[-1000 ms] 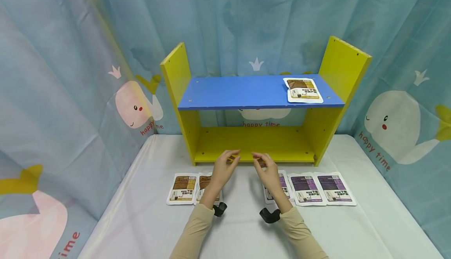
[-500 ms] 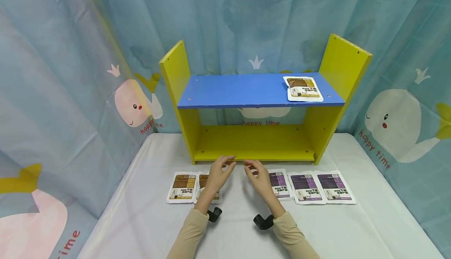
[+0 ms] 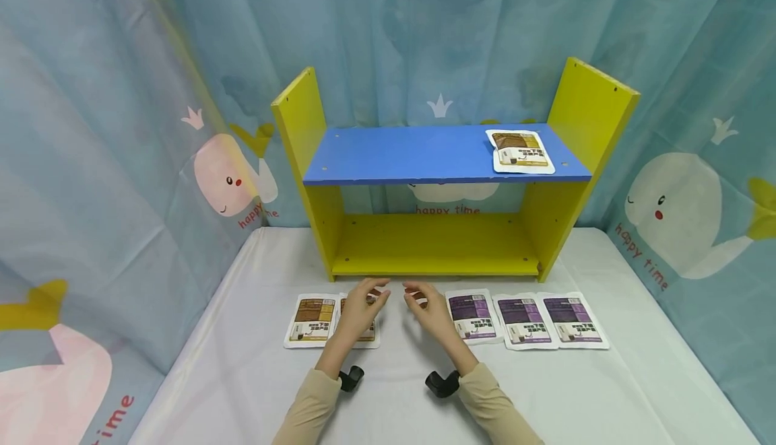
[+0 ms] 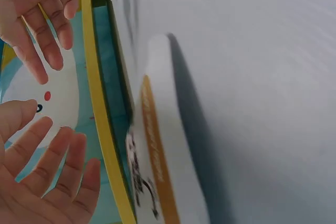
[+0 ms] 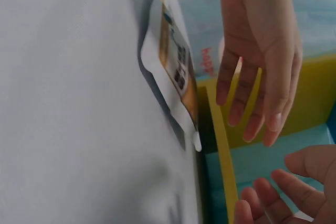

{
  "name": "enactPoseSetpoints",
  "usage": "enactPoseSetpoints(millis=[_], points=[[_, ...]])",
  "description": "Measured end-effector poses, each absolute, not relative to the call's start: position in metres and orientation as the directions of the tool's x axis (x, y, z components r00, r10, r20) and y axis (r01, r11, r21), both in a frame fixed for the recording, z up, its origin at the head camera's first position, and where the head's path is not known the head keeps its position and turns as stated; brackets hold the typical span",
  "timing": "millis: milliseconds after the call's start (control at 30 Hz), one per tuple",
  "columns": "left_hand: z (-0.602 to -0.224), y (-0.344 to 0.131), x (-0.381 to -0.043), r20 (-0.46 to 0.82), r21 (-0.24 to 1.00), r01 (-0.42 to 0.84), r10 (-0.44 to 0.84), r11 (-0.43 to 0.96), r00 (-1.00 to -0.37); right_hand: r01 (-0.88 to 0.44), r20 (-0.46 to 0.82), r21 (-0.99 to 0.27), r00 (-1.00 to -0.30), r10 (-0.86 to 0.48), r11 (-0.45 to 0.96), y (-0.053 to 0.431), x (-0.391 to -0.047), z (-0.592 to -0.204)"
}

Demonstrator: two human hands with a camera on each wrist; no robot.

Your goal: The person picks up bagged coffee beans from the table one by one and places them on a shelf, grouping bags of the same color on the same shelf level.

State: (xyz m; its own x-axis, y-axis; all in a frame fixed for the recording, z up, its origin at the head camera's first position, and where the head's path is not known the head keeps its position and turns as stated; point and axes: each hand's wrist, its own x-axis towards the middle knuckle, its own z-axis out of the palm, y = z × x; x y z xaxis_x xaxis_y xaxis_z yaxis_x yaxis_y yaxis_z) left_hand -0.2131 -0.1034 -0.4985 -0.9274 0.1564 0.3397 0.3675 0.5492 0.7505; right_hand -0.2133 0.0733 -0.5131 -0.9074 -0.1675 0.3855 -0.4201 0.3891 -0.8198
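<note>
Beige sleeves [image 3: 308, 404] reach out from me over white cloth [image 3: 391, 408], with black wrist pieces [image 3: 442, 384] at the cuffs. My left hand [image 3: 358, 314] and right hand [image 3: 430, 314] face each other, fingers softly bent, each thumb standing apart from its fingers. In the head view my left hand hides part of one brown pouch [image 3: 368, 336]; I cannot tell whether they touch. A second brown pouch [image 3: 312, 320] lies to its left, and three purple pouches [image 3: 525, 324] lie in a row to my right. Their dark characters are too small to read; up close, pale lettering on an orange stripe is blurred.

Beyond, the yellow shelf unit [image 3: 424, 246] stands across the way, another brown pouch [image 3: 521, 155] lying at the right of its blue shelf [image 3: 400, 155]. Farthest back, the curtain [image 3: 388, 41] says "happy time" in red under that shelf; lettering along its top edge is cut off.
</note>
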Motion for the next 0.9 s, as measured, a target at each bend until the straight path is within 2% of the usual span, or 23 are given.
enactPoseSetpoints(millis=[267,600,900], points=[[-0.508,-0.122,-0.206,0.302,0.713,0.317,0.133,0.626,-0.944,-0.397,0.314,-0.826,-0.914,-0.259,0.400,0.061,-0.209,-0.522],[-0.510,-0.139,-0.195,0.266,0.749,0.244,0.057,0.617,-0.962,-0.352,0.197,-0.827,-0.912,-0.361,0.438,0.056,-0.202,-0.524],[-0.512,-0.161,-0.187,0.262,0.701,0.184,-0.009,0.690,-0.965,-0.231,0.065,-0.899,-0.912,-0.406,0.373,0.053,-0.201,-0.528]])
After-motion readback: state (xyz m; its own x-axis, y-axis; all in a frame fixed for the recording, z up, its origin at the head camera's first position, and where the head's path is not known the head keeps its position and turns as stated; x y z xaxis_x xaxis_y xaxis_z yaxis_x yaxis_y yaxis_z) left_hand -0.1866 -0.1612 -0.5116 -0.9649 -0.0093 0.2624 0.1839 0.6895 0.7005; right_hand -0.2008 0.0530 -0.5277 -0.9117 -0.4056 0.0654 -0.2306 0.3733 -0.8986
